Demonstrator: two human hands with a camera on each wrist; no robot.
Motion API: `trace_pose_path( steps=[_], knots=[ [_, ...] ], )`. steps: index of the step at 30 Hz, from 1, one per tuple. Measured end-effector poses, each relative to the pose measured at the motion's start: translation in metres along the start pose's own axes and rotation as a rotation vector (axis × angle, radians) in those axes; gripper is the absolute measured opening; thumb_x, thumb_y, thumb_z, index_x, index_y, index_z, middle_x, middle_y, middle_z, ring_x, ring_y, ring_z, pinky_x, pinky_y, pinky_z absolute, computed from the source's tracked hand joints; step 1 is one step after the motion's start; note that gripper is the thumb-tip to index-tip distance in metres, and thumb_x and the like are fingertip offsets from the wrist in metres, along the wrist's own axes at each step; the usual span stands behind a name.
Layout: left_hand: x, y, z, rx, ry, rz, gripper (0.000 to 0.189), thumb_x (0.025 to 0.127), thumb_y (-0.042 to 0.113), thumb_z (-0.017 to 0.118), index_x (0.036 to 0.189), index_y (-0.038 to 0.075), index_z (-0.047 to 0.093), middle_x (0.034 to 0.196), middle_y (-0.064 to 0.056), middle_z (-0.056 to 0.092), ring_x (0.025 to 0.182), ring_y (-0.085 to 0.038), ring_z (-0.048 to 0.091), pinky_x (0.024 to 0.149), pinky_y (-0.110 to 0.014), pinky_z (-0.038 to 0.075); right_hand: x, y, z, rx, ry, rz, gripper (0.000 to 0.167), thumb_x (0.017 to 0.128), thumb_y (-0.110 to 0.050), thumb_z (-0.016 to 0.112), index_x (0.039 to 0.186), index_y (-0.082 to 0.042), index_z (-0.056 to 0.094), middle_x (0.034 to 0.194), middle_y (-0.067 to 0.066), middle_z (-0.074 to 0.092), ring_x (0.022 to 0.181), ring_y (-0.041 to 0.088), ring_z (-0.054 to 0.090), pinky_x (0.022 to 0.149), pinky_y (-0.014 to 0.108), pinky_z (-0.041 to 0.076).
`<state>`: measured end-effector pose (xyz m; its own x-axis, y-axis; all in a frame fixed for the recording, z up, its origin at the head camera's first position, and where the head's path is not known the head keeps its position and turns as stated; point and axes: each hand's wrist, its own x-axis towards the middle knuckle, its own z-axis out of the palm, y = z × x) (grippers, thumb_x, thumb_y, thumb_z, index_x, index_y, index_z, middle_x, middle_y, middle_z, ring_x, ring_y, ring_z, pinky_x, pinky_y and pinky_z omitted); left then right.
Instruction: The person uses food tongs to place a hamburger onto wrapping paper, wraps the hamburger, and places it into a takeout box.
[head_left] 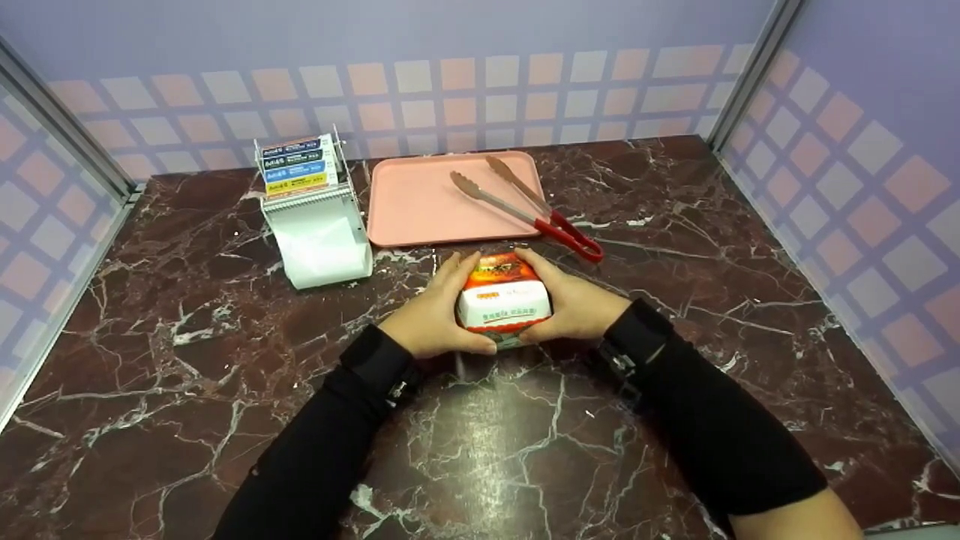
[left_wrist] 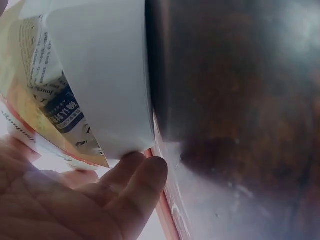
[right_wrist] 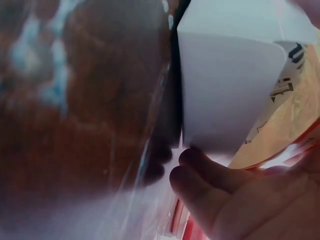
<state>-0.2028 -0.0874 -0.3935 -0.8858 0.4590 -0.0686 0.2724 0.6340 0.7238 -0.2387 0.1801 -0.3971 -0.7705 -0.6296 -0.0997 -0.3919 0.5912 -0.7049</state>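
Note:
A burger box [head_left: 504, 304], red and orange on top with a white front, sits on the marble-patterned table between the two hands. My left hand [head_left: 435, 316] holds its left side, thumb at the front edge and fingers toward the back. Mirroring that, my right hand [head_left: 579, 306] grips the right side. Up close, the left wrist view shows the box's white side flap [left_wrist: 107, 75] and printed wrapping paper [left_wrist: 62, 107] in the gap beside it. A matching white flap [right_wrist: 225, 90] appears in the right wrist view. The contents are mostly hidden.
Behind the box lies a pink tray [head_left: 412, 202]. Red-handled tongs [head_left: 551, 225] rest across its right side, handles overhanging toward me. Left of it stands a wire rack [head_left: 346, 187] with several colored packets and white sheets [head_left: 322, 244]. Tiled-pattern panels [head_left: 450, 75] enclose the table.

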Motion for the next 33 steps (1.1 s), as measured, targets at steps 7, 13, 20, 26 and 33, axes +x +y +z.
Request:
trace_pose_path(
  steps=[7, 13, 20, 26, 33],
  knots=[
    [0.0011, 0.0011, 0.0037, 0.041, 0.017, -0.006, 0.135, 0.069, 0.038, 0.096, 0.171, 0.024, 0.010, 0.176, -0.024, 0.000, 0.156, -0.051, 0.027, 0.123, -0.060, 0.037, 0.0005, 0.0004, 0.0018, -0.024, 0.023, -0.027, 0.123, 0.077, -0.027, 0.090, 0.169, -0.014, 0.011, 0.145, 0.021, 0.058, 0.120, 0.030, 0.063, 0.110, 0.049, 0.049],
    [0.0021, 0.0023, 0.0049, 0.057, 0.045, -0.014, 0.128, 0.071, 0.033, 0.093, 0.171, 0.020, 0.013, 0.176, -0.025, 0.003, 0.156, -0.050, 0.029, 0.123, -0.059, 0.037, 0.0017, -0.0008, 0.0039, -0.053, 0.054, -0.040, 0.118, 0.078, -0.027, 0.089, 0.168, -0.011, 0.014, 0.148, 0.022, 0.056, 0.119, 0.032, 0.063, 0.109, 0.049, 0.050],
    [0.0035, 0.0034, 0.0059, 0.067, 0.058, -0.025, 0.121, 0.073, 0.030, 0.091, 0.169, 0.017, 0.019, 0.175, -0.026, 0.006, 0.157, -0.049, 0.028, 0.123, -0.061, 0.037, 0.0026, 0.0002, 0.0048, -0.057, 0.061, -0.036, 0.119, 0.078, -0.027, 0.088, 0.169, -0.012, 0.013, 0.166, 0.021, 0.037, 0.128, 0.032, 0.059, 0.114, 0.049, 0.047],
    [0.0042, 0.0041, 0.0073, 0.105, 0.063, -0.027, 0.117, 0.071, 0.025, 0.088, 0.168, 0.020, 0.022, 0.175, -0.026, 0.008, 0.157, -0.049, 0.028, 0.120, -0.062, 0.041, 0.0022, 0.0004, 0.0040, -0.055, 0.046, -0.036, 0.122, 0.076, -0.026, 0.088, 0.169, -0.012, 0.011, 0.173, 0.022, 0.021, 0.137, 0.033, 0.054, 0.120, 0.049, 0.043],
    [0.0043, 0.0048, 0.0074, 0.105, 0.064, -0.045, 0.116, 0.070, 0.026, 0.087, 0.167, 0.023, 0.024, 0.176, -0.023, 0.004, 0.150, -0.051, 0.038, 0.115, -0.060, 0.047, 0.0020, -0.0012, 0.0043, -0.057, 0.036, -0.042, 0.121, 0.077, -0.024, 0.086, 0.169, -0.011, 0.010, 0.175, 0.026, 0.009, 0.156, 0.034, 0.032, 0.128, 0.049, 0.032]
  ],
)
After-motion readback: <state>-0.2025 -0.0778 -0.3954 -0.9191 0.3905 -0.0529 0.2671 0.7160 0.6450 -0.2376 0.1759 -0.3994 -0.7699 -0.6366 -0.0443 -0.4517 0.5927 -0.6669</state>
